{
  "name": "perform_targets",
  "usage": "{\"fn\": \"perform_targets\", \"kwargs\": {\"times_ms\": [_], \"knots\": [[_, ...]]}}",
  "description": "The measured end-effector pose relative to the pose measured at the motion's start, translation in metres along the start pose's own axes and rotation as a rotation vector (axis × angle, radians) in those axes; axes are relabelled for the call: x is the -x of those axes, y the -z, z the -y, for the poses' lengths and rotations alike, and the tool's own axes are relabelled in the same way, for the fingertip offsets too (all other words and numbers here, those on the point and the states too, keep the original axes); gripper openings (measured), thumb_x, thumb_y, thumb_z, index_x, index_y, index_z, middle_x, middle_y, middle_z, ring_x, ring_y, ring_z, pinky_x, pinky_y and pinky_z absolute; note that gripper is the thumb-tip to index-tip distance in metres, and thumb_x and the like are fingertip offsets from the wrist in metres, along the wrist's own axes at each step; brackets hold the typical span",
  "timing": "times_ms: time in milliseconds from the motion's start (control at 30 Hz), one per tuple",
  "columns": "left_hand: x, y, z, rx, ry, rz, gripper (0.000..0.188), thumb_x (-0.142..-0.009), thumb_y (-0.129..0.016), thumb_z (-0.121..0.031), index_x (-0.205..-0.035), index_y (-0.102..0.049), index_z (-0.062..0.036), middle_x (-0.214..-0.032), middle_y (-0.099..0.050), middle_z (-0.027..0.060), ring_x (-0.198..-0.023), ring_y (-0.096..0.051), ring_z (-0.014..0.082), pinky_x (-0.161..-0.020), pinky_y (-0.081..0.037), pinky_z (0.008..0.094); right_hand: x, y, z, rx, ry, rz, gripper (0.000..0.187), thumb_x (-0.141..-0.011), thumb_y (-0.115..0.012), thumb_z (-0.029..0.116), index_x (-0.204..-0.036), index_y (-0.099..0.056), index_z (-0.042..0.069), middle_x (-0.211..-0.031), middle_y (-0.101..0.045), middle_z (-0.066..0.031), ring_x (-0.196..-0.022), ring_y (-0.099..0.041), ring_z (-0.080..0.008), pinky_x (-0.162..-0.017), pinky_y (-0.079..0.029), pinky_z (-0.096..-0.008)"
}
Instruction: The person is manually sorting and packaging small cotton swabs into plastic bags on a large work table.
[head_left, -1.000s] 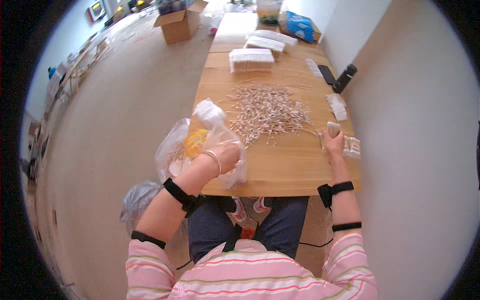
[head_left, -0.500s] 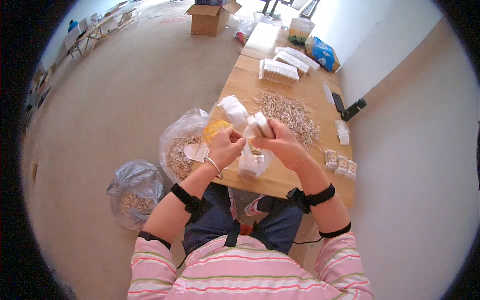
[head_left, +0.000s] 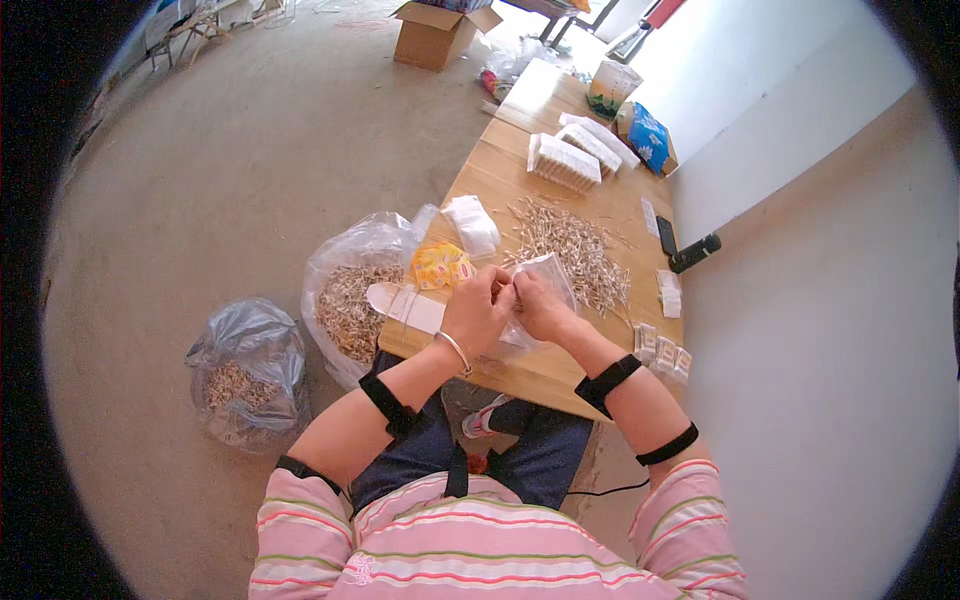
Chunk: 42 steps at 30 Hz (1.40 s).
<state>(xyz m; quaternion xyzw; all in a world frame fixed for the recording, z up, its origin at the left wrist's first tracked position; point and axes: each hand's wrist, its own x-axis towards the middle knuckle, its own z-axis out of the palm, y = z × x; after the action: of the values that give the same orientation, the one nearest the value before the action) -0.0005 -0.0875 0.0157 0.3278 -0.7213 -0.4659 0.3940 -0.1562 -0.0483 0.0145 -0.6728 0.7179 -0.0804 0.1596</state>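
My left hand (head_left: 478,312) and my right hand (head_left: 546,306) meet above the near part of the wooden table, fingers closed in pinches. Between them they grip a clear plastic bag (head_left: 551,268); its film shows beyond the right hand and hangs below the fingers. What lies inside the bag is mostly hidden by my hands. Just past them spreads a loose pile of cotton swabs (head_left: 575,243). Left of my hands are yellow printed slips (head_left: 440,265), a white stack of flat bags (head_left: 472,226) and a long white card strip (head_left: 412,306).
Two plastic sacks of swabs, a larger one (head_left: 350,315) and a smaller one (head_left: 240,385), stand left of the table (head_left: 480,160). Bundled swab packs (head_left: 565,163) lie farther back. Small packs (head_left: 662,352), a phone (head_left: 666,235) and a black bottle (head_left: 695,253) line the wall side.
My right hand has moved in to meet the left at the bag. The white bundle it held is no longer visible in its fingers. The whole view has shifted slightly.
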Motion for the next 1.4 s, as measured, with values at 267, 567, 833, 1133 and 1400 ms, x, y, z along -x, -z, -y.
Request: {"fn": "perform_targets", "kwargs": {"times_ms": [267,567,833,1133,1400], "knots": [[0.045,-0.008,0.009,-0.048,0.280,0.255,0.038,-0.077,-0.065,-0.038,-0.079,-0.061,-0.0003,-0.070,-0.063,0.0142,-0.067,-0.063,0.0262,-0.061,-0.049,0.0376,0.009,-0.001,0.001,0.199,-0.004,0.107,0.033,-0.072,-0.068,0.018,-0.098,-0.058,0.001,-0.107,-0.056,-0.0195,-0.107,-0.050,-0.0362,-0.090,-0.043,-0.0424],[0.049,-0.026,0.000,-0.017,0.220,0.249,0.028,-0.081,-0.055,-0.026,-0.078,-0.063,0.0004,-0.076,-0.063,0.0213,-0.074,-0.063,0.0360,-0.070,-0.049,0.0421,0.005,-0.013,-0.006,0.404,-0.033,0.068,0.031,-0.077,-0.061,0.023,-0.103,-0.058,0.006,-0.097,-0.061,-0.0217,-0.090,-0.059,-0.0372,-0.080,-0.047,-0.0451],[0.052,-0.027,0.006,0.011,0.236,0.276,0.026,-0.082,-0.055,-0.026,-0.080,-0.062,-0.0003,-0.076,-0.063,0.0214,-0.075,-0.062,0.0380,-0.071,-0.049,0.0443,0.003,-0.026,-0.008,0.384,0.007,-0.079,0.028,-0.081,-0.053,0.020,-0.105,-0.058,0.007,-0.094,-0.063,-0.0161,-0.094,-0.059,-0.0290,-0.084,-0.045,-0.0378],[0.043,-0.029,0.013,0.118,0.190,0.218,0.026,-0.083,-0.058,-0.025,-0.078,-0.059,0.0010,-0.070,-0.062,0.0173,-0.067,-0.062,0.0299,-0.063,-0.048,0.0396,0.010,-0.005,-0.007,0.344,0.056,0.066,0.041,-0.075,-0.063,0.021,-0.111,-0.054,0.005,-0.108,-0.056,-0.0197,-0.108,-0.050,-0.0347,-0.094,-0.040,-0.0406],[0.033,-0.010,-0.001,0.163,0.219,0.238,0.031,-0.085,-0.059,-0.026,-0.069,-0.060,0.0008,-0.061,-0.063,0.0104,-0.055,-0.062,0.0167,-0.053,-0.049,0.0309,0.015,0.037,0.011,-0.127,0.054,0.304,0.031,-0.083,-0.058,0.018,-0.111,-0.057,0.003,-0.106,-0.059,-0.0223,-0.101,-0.055,-0.0361,-0.085,-0.044,-0.0394]]}}
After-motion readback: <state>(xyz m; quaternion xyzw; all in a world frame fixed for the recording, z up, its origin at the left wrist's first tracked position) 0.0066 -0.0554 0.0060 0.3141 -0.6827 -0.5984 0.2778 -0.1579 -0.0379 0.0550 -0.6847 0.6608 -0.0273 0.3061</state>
